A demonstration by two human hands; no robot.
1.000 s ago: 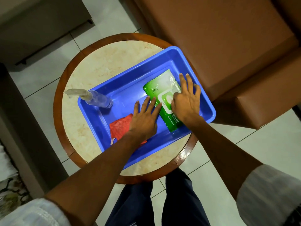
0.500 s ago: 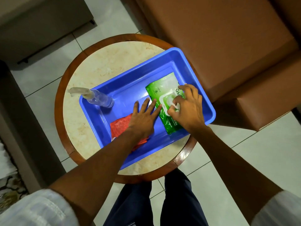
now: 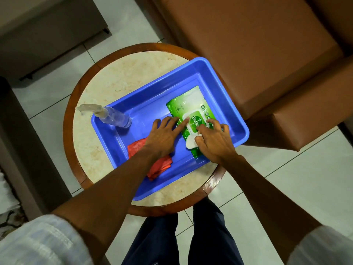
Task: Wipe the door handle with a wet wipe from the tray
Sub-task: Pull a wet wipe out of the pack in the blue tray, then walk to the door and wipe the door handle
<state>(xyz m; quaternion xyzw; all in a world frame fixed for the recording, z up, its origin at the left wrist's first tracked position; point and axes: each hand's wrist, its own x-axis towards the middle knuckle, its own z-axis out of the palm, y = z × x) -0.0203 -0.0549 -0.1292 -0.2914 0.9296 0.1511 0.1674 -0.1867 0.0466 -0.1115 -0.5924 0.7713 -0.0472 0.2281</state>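
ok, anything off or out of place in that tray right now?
One thing: the pump bottle lies tipped on its side, body inside the blue tray, nozzle hanging over the rim onto the table. No spill visible. The wipes pack has its flap peeled open, which fits the task.

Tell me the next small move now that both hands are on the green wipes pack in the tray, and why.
Probably pinch a wipe out through the opening with the right hand. The white flap looks peeled back toward the person, and the left hand lies flat, fingers pressing the wipes pack down in the blue tray. No wipe is out yet, and the opening itself is hidden by the fingers.
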